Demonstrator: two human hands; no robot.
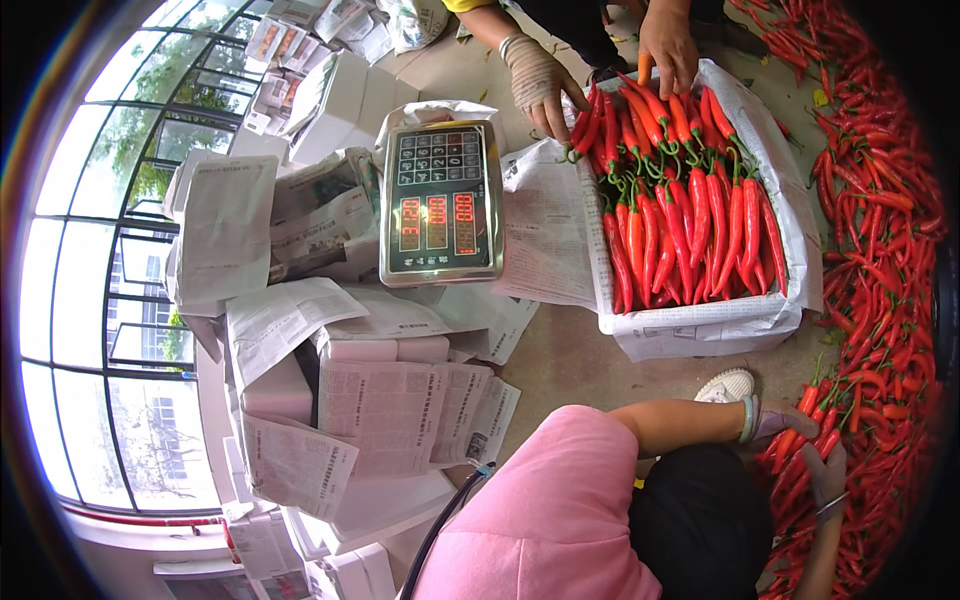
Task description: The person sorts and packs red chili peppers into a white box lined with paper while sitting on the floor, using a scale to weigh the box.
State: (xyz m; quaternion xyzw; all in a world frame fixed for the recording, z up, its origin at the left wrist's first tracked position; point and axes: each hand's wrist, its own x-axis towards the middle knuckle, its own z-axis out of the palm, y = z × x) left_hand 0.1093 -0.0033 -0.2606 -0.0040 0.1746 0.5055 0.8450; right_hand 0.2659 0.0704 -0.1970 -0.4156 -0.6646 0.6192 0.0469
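My left hand [784,421], in a thin greyish glove, is at the lower right with its fingers around the near side of a bunch of red chili peppers [814,420]. Across the bunch, my right hand [826,471], also gloved, presses against its other side. The green stems point up and away. Under and beside both hands spreads a large heap of loose red chili peppers [877,300]. Farther up stands a newspaper-lined box [705,326], filled with rows of chili peppers. Another person's hands [540,86] touch the peppers at its far edge.
A digital scale [442,202] with a lit display stands left of the box. Newspaper-covered white boxes [382,420] are stacked on the left, before tall windows [82,285]. My shoe [726,385] rests on the floor between the box and my arm. More white boxes [352,97] stand farther back.
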